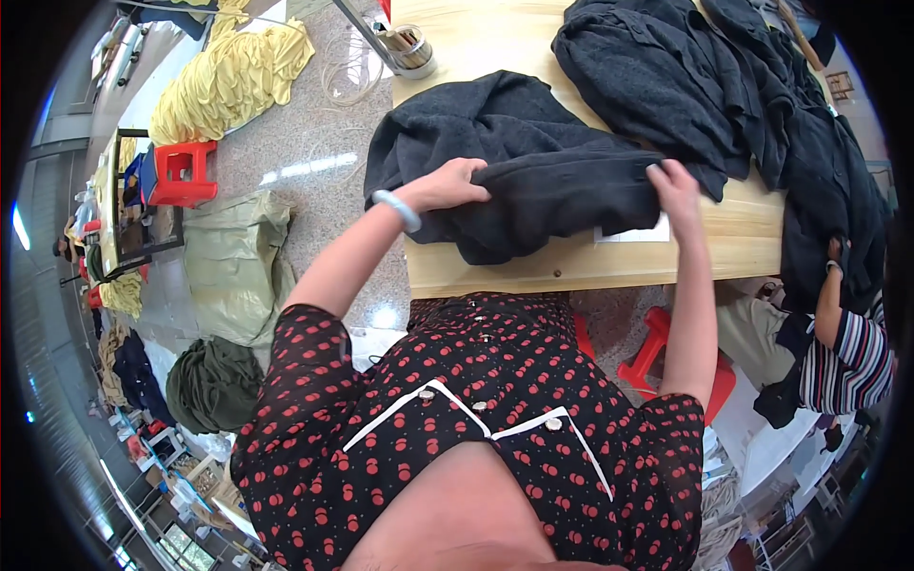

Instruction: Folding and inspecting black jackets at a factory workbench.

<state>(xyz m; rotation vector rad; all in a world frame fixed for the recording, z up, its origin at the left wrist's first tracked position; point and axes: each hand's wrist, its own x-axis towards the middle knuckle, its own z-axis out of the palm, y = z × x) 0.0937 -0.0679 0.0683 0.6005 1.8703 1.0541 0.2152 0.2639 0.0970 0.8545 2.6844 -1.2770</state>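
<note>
A dark charcoal garment (514, 143) lies bunched on the pale wooden table (447, 270), its near part lifted in a fold between my hands. My left hand (446, 187), with a pale bracelet at the wrist, pinches the fold at its left end. At the right end, my right hand (678, 193) grips the same cloth with bent fingers. Below the fold, part of a white paper (636, 235) shows on the table. The cloth hides the tips of my left fingers.
More dark garments (647, 81) are heaped on the right. A person in a striped top (847, 366) reaches to that heap. A jar of pens (409, 52) stands at the far left table edge. Red stools (186, 173), yellow cloth (228, 81) and a green sack (236, 262) are on the floor.
</note>
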